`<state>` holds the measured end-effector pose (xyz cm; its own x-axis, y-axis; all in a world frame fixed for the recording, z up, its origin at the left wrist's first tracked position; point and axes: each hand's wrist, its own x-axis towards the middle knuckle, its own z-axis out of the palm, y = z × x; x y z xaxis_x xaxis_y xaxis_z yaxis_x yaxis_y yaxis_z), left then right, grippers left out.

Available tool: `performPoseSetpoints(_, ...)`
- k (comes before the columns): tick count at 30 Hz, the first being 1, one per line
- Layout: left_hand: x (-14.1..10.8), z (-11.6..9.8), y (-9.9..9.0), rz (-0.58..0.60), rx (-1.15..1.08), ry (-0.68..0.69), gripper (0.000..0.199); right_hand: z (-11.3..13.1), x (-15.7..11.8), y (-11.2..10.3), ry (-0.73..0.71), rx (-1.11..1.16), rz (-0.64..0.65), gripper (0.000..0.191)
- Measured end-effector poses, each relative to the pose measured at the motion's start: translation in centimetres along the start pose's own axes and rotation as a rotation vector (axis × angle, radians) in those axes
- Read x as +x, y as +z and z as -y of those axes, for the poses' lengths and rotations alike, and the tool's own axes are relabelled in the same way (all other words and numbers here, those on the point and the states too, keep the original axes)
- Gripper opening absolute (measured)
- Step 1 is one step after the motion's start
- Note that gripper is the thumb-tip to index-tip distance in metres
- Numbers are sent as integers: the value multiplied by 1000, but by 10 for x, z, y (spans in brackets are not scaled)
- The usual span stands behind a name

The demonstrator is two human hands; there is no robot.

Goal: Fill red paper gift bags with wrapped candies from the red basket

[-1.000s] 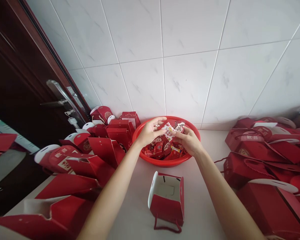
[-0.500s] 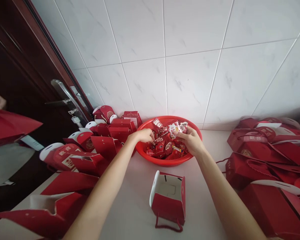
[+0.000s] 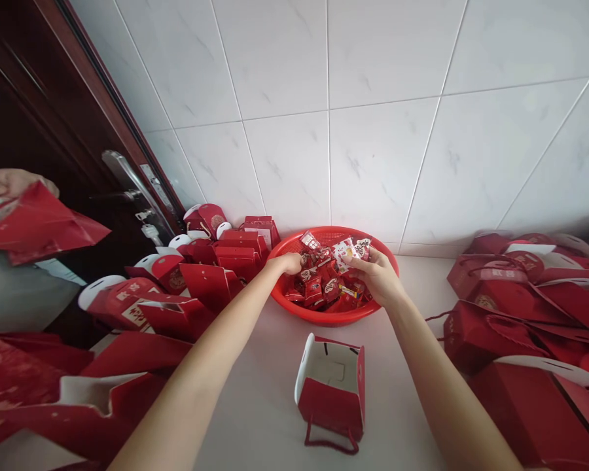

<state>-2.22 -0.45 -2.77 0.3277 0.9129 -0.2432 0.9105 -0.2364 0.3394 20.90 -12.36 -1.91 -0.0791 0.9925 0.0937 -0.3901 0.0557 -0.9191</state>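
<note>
White packet (image 3: 343, 250) sits over the far right part of the red basket (image 3: 334, 318), pinched in the right hand's (image 3: 380, 280) grip; left hand (image 3: 289, 263) dips in at the basket's left side, fingers curled at the wrapped candies (image 3: 330, 288), can't tell if that grip holds anything. Open red box (image 3: 330, 402) stands on the table (image 3: 397, 399) just near of the basket, rope handle toward the near edge. More red boxes line left and right, tiled wall (image 3: 373, 176) far, another person's hand (image 3: 17, 183) far left holding a red item (image 3: 46, 222).
</note>
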Motion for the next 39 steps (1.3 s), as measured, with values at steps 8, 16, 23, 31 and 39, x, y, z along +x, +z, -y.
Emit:
performPoseSetpoints(8, 5, -8, 2, 75, 118, -86, 42, 0, 0, 0, 3, 9, 10, 41)
performPoseSetpoints(16, 1, -8, 0, 92, -81, -134, 31, 2, -1, 2, 17, 5, -5, 41)
performPoseSetpoints(23, -16, -11, -13, -60, -465, -102, 39, 3, -2, 3, 36, 20, -11, 38)
performPoseSetpoints(31, -43, -35, -25, -231, -915, 132, 35, 2, 0, 3, 31, 42, -50, 37)
performPoseSetpoints(39, -57, -69, -18, -269, -1107, 218, 28, 0, 3, 1, -7, 66, -43, 37)
